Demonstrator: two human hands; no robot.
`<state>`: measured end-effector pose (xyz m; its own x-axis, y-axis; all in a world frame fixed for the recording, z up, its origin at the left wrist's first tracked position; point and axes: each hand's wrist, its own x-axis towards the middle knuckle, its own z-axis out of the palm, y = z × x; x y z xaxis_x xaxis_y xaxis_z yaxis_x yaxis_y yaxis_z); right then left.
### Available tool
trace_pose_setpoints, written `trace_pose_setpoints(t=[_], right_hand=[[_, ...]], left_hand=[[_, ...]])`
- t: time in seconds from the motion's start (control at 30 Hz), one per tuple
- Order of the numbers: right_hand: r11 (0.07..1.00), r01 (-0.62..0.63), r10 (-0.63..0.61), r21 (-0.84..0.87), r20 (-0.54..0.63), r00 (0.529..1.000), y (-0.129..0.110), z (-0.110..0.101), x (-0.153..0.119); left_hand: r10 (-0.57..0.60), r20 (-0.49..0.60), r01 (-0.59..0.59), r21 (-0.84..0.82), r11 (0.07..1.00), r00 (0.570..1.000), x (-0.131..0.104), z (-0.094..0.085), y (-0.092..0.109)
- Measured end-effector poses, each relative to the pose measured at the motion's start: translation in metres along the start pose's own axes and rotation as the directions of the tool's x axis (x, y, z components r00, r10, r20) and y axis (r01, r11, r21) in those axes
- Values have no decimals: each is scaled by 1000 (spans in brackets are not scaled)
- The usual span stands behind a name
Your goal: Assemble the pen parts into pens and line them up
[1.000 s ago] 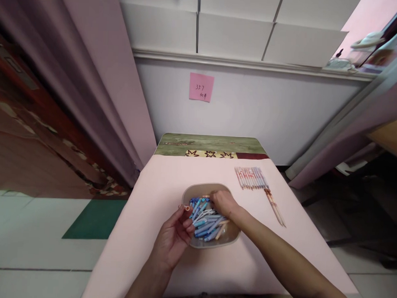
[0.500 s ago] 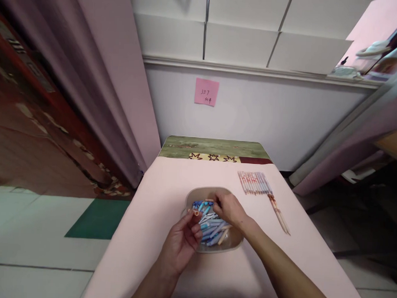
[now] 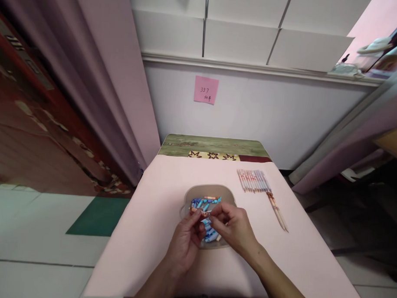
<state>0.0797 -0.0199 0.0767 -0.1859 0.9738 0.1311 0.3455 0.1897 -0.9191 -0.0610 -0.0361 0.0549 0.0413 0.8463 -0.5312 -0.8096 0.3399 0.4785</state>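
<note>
A grey-beige tray [image 3: 228,192] on the pink table cover holds many small blue, white and orange pen parts [image 3: 210,232]. Above its middle, my left hand [image 3: 187,240] pinches a small orange tube-like piece [image 3: 203,213] between thumb and forefinger. The fingertips of my right hand [image 3: 233,224] meet that piece from the right, closed on something thin and pale that is too small to name. A row of slim pens [image 3: 253,181] lies to the right behind the tray, with brown and cream pens [image 3: 277,211] at its corner.
The pink-covered table [image 3: 151,199] has a green wood-patterned strip [image 3: 214,145] at its far edge. Behind it stands a white wall with a pink note [image 3: 206,90]. A purple curtain [image 3: 100,76] hangs at the left.
My right hand has come from the back of the tray to my left fingertips. My left hand has shifted slightly right with the orange piece.
</note>
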Motion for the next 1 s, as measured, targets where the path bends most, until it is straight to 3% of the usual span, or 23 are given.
trace_pose_setpoints(t=[0.2, 0.47, 0.57, 0.7, 0.8, 0.9, 1.0], right_hand=[[997, 37, -38, -75, -16, 999, 5, 4, -3], [965, 173, -186, -196, -49, 981, 2, 3, -1], [991, 93, -97, -95, -38, 995, 3, 4, 4], [962, -130, 130, 240, 16, 991, 5, -2, 18], [903, -125, 168, 412, -70, 983, 7, -18, 29], [907, -89, 177, 412, -179, 968, 13, -34, 33], [959, -110, 160, 262, -177, 971, 27, -38, 32]], left_hand=[[7, -9, -7, 15, 1000, 1000, 0, -2, -3], [-27, 24, 27, 13, 1000, 999, 2, -4, -7], [-50, 8, 50, 20, 999, 999, 0, -1, -5], [-110, 6, 110, -14, 994, 994, -2, 3, 6], [-95, 47, 99, -94, 991, 994, -2, 5, 22], [-60, 62, 70, -178, 981, 996, -3, 5, 34], [-99, 56, 108, -182, 977, 993, -3, 4, 39]])
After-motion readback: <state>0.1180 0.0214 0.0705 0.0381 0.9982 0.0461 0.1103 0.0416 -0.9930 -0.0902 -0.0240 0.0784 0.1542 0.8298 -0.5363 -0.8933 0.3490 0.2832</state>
